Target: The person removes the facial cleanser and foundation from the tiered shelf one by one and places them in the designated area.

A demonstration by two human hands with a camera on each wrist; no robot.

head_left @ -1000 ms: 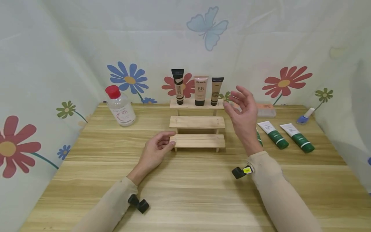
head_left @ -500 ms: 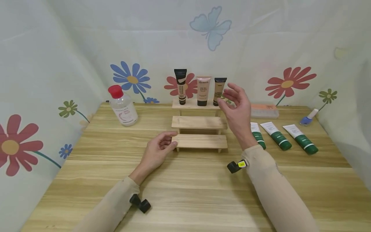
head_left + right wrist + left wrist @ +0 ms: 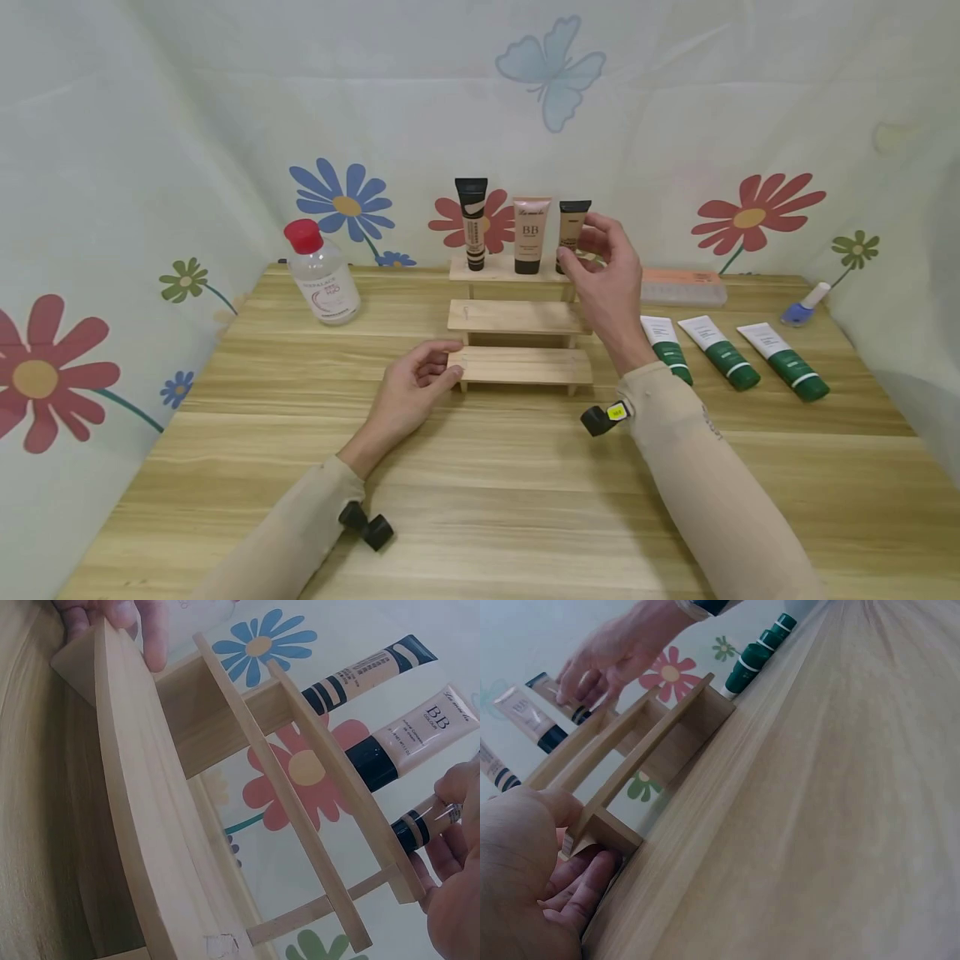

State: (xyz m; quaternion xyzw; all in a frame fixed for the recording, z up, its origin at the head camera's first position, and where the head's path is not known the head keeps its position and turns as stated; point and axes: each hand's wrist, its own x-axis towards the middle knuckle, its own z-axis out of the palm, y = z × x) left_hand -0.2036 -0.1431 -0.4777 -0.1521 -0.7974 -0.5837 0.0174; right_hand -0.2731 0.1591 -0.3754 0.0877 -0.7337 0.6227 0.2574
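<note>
A three-step wooden shelf stands mid-table. On its top step stand a black-capped striped tube, a pink BB tube and a tan tube. My right hand is raised at the top step's right end, and its thumb and fingers pinch the tan tube. My left hand grips the left end of the lowest step, thumb on top and fingers against its side. The left wrist view shows the right hand at the tan tube.
A clear bottle with a red cap stands back left. Three green-and-white tubes lie right of the shelf. Behind them sit an orange-lidded box and a blue nail-polish bottle. Flowered fabric walls enclose the wooden table.
My right hand has moved left and forward from open air to the tan tube and closed its fingers on it. The left hand has stayed on the lowest step.
</note>
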